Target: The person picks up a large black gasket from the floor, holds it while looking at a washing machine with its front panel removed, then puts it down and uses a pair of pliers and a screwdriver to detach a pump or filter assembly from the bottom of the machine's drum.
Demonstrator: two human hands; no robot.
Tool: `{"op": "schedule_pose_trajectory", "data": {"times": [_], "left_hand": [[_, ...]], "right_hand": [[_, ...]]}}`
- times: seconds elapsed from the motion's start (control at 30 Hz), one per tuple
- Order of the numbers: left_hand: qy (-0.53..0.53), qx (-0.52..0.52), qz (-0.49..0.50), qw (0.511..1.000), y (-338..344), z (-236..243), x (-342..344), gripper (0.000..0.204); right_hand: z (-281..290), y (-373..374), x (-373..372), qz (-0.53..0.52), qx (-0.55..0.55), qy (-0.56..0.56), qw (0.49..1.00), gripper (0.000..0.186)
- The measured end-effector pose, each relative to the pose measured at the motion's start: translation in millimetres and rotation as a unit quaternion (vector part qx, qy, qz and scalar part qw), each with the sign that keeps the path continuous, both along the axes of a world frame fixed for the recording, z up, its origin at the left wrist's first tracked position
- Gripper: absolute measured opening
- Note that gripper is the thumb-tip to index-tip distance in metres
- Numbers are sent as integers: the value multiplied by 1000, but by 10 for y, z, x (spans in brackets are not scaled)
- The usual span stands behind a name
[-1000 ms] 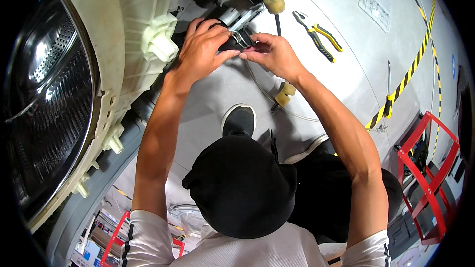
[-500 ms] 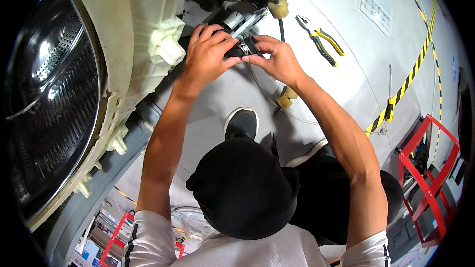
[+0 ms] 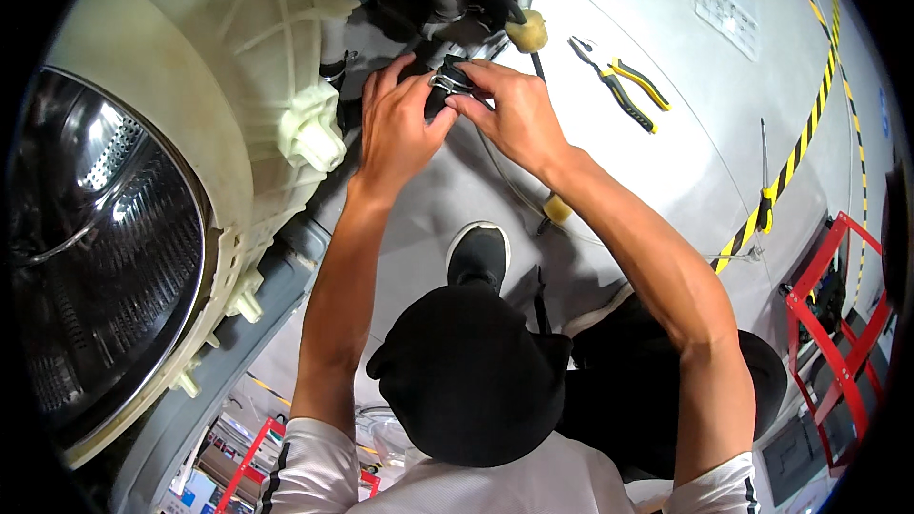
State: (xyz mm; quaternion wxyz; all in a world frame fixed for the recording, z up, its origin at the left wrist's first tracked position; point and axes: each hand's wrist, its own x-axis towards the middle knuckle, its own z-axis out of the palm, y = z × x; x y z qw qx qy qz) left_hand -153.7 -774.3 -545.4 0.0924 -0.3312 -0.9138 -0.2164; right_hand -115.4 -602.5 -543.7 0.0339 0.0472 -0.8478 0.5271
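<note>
A small black rubber piece with a metal clamp (image 3: 449,78) sits between my two hands, at the top middle of the head view. My left hand (image 3: 396,116) has its fingers curled round that piece from the left, its fingertips partly hidden. My right hand (image 3: 506,116) grips the piece from the right, thumb and fingers pinched at the clamp. Just behind are dark machine parts and silvery metal pieces, partly hidden. Yellow-and-black pliers (image 3: 636,95) lie on the floor to the right of my hands, beside a foam block on a black hose (image 3: 526,30).
A cream tub (image 3: 228,133) with a steel drum (image 3: 114,276) fills the left. A screwdriver (image 3: 765,209) lies near striped floor tape (image 3: 800,148) at right, beside red metal frames (image 3: 838,362). My foot (image 3: 476,257) is below my hands; a pale cable runs across the floor.
Both hands and the black piece have shifted slightly; my right fingers have moved higher and further left over the clamp. The view of the drum and tub has shifted too.
</note>
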Motion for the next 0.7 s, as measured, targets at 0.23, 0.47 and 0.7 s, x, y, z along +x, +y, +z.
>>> {"op": "schedule_pose_trajectory", "data": {"times": [0.23,0.47,0.7], "left_hand": [[-12,-91,45,995,12,11,-71,32],[-47,-113,90,988,17,-6,-57,30],[-93,-198,99,971,28,20,-72,24]], "right_hand": [[51,142,13,-10,-45,-85,995,41],[-96,397,96,9,-4,-139,990,34],[-165,424,123,12,-29,-157,987,29]]}}
